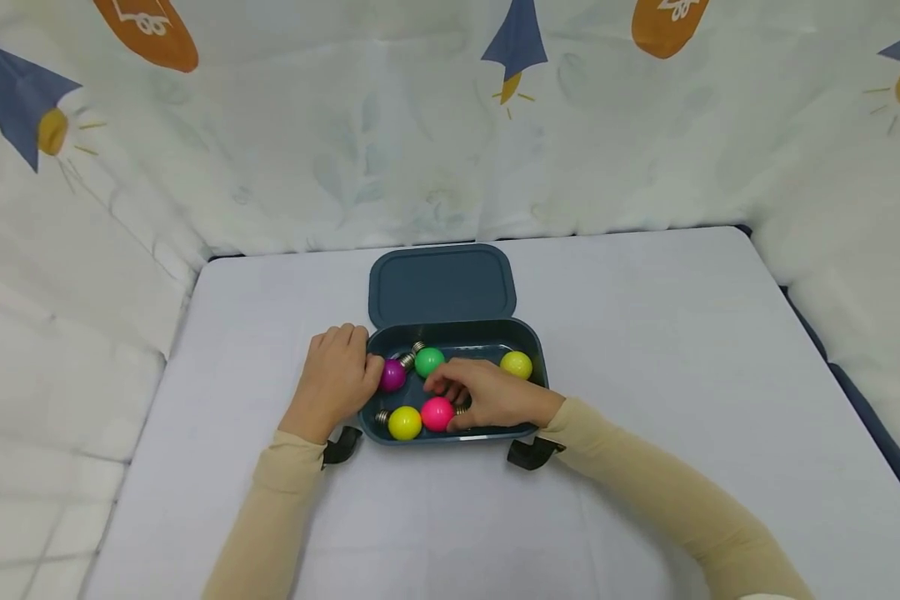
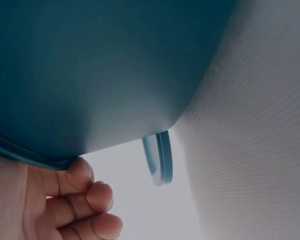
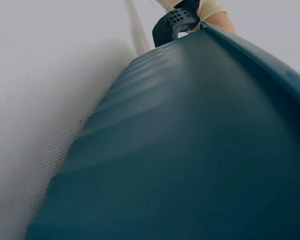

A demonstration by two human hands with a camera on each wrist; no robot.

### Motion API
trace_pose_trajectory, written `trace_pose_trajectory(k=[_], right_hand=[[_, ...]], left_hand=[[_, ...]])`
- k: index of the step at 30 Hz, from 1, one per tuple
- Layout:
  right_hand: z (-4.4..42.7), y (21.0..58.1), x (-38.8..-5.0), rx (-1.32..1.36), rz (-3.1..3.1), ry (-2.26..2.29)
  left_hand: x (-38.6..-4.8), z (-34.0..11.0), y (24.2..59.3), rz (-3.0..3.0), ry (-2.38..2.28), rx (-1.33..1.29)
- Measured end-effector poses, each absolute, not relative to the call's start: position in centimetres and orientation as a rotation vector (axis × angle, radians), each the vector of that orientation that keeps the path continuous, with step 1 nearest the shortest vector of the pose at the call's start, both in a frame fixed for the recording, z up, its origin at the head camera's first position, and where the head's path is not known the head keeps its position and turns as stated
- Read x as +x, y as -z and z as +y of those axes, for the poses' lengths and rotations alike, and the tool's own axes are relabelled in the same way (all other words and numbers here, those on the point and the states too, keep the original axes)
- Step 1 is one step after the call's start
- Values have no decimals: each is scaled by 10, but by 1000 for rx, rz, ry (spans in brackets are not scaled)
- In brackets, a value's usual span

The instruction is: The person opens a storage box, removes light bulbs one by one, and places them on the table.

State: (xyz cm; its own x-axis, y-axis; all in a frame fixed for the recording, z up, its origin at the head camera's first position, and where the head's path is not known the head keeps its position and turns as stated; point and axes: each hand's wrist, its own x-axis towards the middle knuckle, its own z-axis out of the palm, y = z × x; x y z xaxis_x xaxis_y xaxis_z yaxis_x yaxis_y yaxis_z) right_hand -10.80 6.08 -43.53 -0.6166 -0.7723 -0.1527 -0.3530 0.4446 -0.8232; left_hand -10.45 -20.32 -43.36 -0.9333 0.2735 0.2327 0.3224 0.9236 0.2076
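A dark blue box holds several coloured bulbs. My left hand grips its left rim beside a purple bulb; in the left wrist view, fingers curl at the rim of the box. My right hand reaches inside with thumb and fingers around the pink bulb, the thumb by its metal base. A yellow bulb touches the pink one on the left. Behind the right fingers sits a green bulb. The right wrist view shows the box's outer wall, hiding the right fingers.
Behind the box lies its blue lid, flat on the white table. Another yellow bulb sits in the box's right end, beyond my right hand. A patterned curtain hangs along the table's back edge.
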Motion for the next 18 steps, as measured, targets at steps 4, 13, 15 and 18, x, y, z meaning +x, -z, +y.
trace_pose_trajectory(k=[4, 13, 15, 18], right_hand=[[59, 434, -108, -921, 2156, 1050], [58, 435, -109, -926, 2129, 1016], [58, 435, -110, -935, 2125, 1009], [58, 435, -111, -946, 2115, 1000]], left_hand=[[-104, -205, 433, -2907, 363, -444], [-105, -204, 433, -2861, 360, -467], [-105, -205, 434, -2855, 369, -467], [-105, -205, 435, -2853, 380, -464]])
